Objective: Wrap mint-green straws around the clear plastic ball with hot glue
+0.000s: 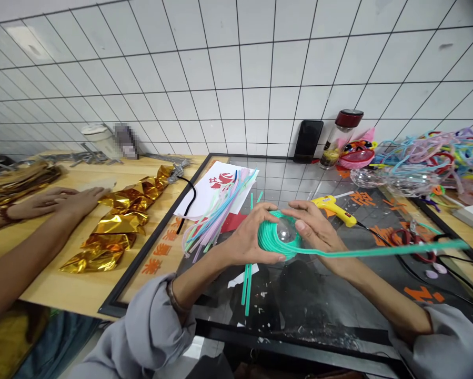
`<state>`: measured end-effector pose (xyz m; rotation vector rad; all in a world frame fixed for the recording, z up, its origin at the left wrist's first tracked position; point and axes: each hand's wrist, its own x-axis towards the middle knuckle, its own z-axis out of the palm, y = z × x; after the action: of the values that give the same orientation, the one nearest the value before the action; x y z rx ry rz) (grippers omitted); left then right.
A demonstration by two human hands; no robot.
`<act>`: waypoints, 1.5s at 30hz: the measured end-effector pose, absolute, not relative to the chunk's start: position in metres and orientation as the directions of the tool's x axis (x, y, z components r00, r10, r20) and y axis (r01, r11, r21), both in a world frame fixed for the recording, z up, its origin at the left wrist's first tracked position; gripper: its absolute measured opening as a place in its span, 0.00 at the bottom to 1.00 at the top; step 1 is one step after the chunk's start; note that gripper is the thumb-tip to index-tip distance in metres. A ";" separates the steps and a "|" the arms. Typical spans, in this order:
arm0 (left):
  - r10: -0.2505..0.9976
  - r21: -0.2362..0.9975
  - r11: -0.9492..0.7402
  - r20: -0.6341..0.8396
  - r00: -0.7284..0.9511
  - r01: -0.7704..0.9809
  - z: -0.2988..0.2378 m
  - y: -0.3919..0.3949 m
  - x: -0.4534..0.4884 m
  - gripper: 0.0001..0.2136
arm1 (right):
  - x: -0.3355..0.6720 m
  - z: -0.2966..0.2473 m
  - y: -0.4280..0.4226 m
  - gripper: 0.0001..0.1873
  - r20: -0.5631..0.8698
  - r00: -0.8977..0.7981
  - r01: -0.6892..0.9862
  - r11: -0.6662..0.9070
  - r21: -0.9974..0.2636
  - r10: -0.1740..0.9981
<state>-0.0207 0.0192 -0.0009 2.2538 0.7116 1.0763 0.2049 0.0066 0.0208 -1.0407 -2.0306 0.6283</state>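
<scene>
Between my two hands is a clear plastic ball (284, 231) partly wrapped in coils of green pipe cleaner (268, 237). My left hand (249, 238) curls round the coiled left side, thumb below and fingers above. At the opposite side, my right hand (318, 227) steadies the ball with thumb and fingertips against its top right. One long free end of the green pipe cleaner stretches right, passing across my right wrist. Loose green pipe cleaners (246, 290) lie on the dark glossy board beneath, beside a white paper scrap (241, 276).
A yellow glue gun (334, 209) lies right of my hands, near red-handled scissors (408, 239). Pastel pipe cleaners (216, 210) rest on white paper (199, 196). A phone (308, 141) and bottle (339, 138) stand by the wall. At left, a co-worker's hands (68, 200) are near gold foil (116, 221).
</scene>
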 end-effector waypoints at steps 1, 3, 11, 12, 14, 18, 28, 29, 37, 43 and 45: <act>0.660 0.658 -0.715 0.526 0.537 0.234 -0.001 0.019 -0.021 0.33 | 0.204 0.022 0.004 0.26 0.392 -0.404 0.480 0.557 -0.678 0.826; 0.662 0.652 -0.718 0.529 0.531 0.245 -0.002 0.019 -0.021 0.33 | 0.202 0.024 0.000 0.26 0.383 -0.431 0.519 0.572 -0.635 0.817; 0.664 0.639 -0.721 0.524 0.534 0.268 0.001 0.018 -0.020 0.34 | 0.206 0.021 0.006 0.32 0.360 -0.373 0.616 0.519 -0.593 0.855; 0.664 0.641 -0.720 0.526 0.531 0.265 0.002 0.017 -0.020 0.34 | 0.208 0.019 0.007 0.33 0.357 -0.362 0.615 0.509 -0.603 0.861; 0.670 0.653 -0.713 0.525 0.524 0.258 0.001 0.016 -0.019 0.33 | 0.210 0.016 0.009 0.34 0.360 -0.352 0.607 0.503 -0.615 0.864; 0.664 0.662 -0.714 0.539 0.518 0.226 -0.001 0.016 -0.019 0.33 | 0.212 0.016 0.008 0.32 0.371 -0.351 0.608 0.511 -0.608 0.860; 0.666 0.675 -0.708 0.540 0.515 0.207 0.000 0.015 -0.021 0.32 | 0.209 0.013 -0.002 0.31 0.433 -0.380 0.694 0.561 -0.451 0.817; 0.662 0.666 -0.715 0.545 0.515 0.214 0.000 0.015 -0.021 0.32 | 0.208 0.014 -0.003 0.30 0.429 -0.395 0.686 0.571 -0.450 0.813; 0.640 0.619 -0.747 0.571 0.515 0.242 0.000 0.016 -0.019 0.32 | 0.199 0.019 -0.004 0.29 0.379 -0.419 0.606 0.565 -0.560 0.825; 0.673 0.644 -0.719 0.548 0.497 0.263 0.000 0.016 -0.019 0.33 | 0.202 0.019 -0.002 0.31 0.360 -0.341 0.616 0.496 -0.612 0.868; 0.672 0.650 -0.717 0.547 0.499 0.253 -0.001 0.015 -0.019 0.33 | 0.204 0.019 0.000 0.33 0.362 -0.309 0.634 0.475 -0.611 0.879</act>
<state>-0.0187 0.0154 -0.0006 2.2526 0.7598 1.1293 0.2042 -0.0005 0.0186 -1.2486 -2.0527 0.4707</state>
